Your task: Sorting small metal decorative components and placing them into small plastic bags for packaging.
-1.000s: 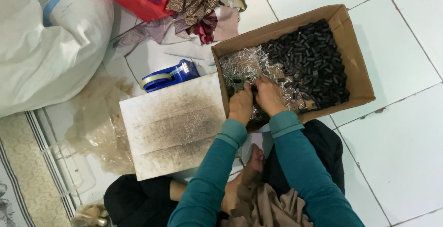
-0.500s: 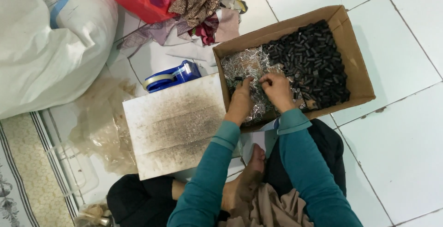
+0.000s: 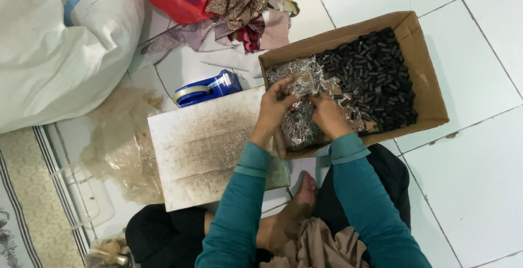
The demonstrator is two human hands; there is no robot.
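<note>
Both hands have drifted apart slightly since the earlier frame. Head view: left hand point(image 3: 275, 106) hovers, fingers loosely curled, pinching silvery scraps point(image 3: 298, 82) inside the box point(image 3: 430, 91); right hand point(image 3: 328, 116) rests palm-down, half-closed, on them beside black cylinders point(image 3: 376, 77). Tape dispenser point(image 3: 207, 89) lies nearby.

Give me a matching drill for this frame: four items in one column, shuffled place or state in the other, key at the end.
Things:
1. blue tape dispenser
2. black cylindrical pieces
3. white sack
4. stained white board

Places:
A. fills the right part of the cardboard box
B. flat on the tiles under the left forearm
C. top left, bulging
D. on the floor just left of the box

Pairs: 1-D, 2-A, 3-C, 4-B

Both the left hand and right hand are in the silvery shreds inside the box.
</note>
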